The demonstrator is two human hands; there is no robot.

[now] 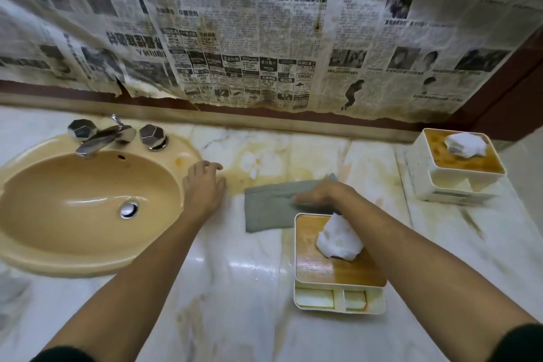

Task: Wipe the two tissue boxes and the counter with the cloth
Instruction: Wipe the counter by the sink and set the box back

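Glossy marble counter (235,288), white with yellow-brown veining and stains, fills the lower view and shows a wet sheen at center.

At 5 o'clock, the near tissue box (338,279) is a cream plastic rectangle with rounded corners and a wood-grain top panel. A crumpled white tissue (338,241) protrudes from it. Two open compartments face the viewer. Its long axis runs toward 12 o'clock.

Just beyond it, the cloth (270,209) lies flat on the counter. It is grey-green, folded to a rectangle, with its long axis running from 9 to 3 o'clock. The right hand (320,194) presses on it palm down, fingers extended flat and pointing toward 9 o'clock, gripping nothing.

The left hand (204,185) rests on the counter at the rim of the tan oval sink (88,206), fingers loosely spread and slightly curled, holding nothing.

At 2 o'clock, the far tissue box (452,167), of the same construction, stands near the wall. Yellowed newspaper (264,38) covers that wall.
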